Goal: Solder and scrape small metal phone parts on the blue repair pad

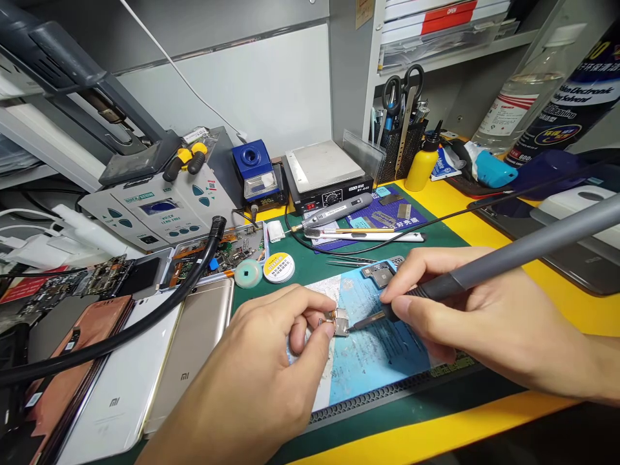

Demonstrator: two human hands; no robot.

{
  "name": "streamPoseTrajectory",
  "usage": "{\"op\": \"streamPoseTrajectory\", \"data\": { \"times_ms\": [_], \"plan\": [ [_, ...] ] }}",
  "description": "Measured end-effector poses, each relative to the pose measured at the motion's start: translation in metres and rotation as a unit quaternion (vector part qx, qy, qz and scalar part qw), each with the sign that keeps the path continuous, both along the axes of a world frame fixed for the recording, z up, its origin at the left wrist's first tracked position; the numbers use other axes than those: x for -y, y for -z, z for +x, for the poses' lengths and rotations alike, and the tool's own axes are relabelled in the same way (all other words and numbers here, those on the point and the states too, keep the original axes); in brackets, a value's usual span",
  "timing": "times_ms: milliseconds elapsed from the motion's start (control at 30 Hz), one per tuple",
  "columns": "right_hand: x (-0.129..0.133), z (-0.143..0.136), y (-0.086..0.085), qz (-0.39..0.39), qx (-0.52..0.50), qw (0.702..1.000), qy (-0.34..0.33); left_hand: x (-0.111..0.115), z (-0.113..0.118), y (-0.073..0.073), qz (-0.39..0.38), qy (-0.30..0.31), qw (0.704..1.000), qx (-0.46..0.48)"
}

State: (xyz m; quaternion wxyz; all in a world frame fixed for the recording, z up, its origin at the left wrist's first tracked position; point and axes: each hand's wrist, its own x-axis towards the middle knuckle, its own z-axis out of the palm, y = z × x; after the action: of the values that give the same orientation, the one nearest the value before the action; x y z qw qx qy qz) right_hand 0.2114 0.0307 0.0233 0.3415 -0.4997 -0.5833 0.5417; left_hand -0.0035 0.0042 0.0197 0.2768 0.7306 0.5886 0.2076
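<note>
Between the thumb and index finger of my left hand point(278, 358) is a small silvery metal part point(341, 321), pinched just above a blue and white printed sheet point(372, 371). My right hand point(477, 316) grips a soldering iron point(448, 284) like a pen, its grey handle slanting up to the right. The iron's tip point(361, 321) is at the right edge of the metal part; whether they touch I cannot tell. Behind my right fingertips, a dark, shield-covered circuit piece point(380, 274) lies on the sheet.
Several phones point(119, 374) and a black hose point(145, 323) occupy the left. A rework station point(165, 206), a blue soldering station point(254, 169) and a hot plate point(322, 171) stand behind. Tweezers point(356, 261), a brush point(378, 234) and a yellow bottle point(422, 161) are beyond the sheet.
</note>
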Motion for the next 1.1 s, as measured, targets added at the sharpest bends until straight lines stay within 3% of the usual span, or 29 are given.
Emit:
{"op": "streamPoseTrajectory", "data": {
  "times_ms": [133,1100],
  "plan": [
    [0.0026,-0.0039,-0.0051,-0.009,0.018,0.999,0.029,-0.0003,0.0007,-0.0008,-0.004,-0.001,1.0,0.004],
    [0.004,-0.0046,-0.008,-0.002,0.038,0.999,0.029,-0.0003,0.0022,-0.0046,-0.017,-0.003,1.0,0.007]
  ]
}}
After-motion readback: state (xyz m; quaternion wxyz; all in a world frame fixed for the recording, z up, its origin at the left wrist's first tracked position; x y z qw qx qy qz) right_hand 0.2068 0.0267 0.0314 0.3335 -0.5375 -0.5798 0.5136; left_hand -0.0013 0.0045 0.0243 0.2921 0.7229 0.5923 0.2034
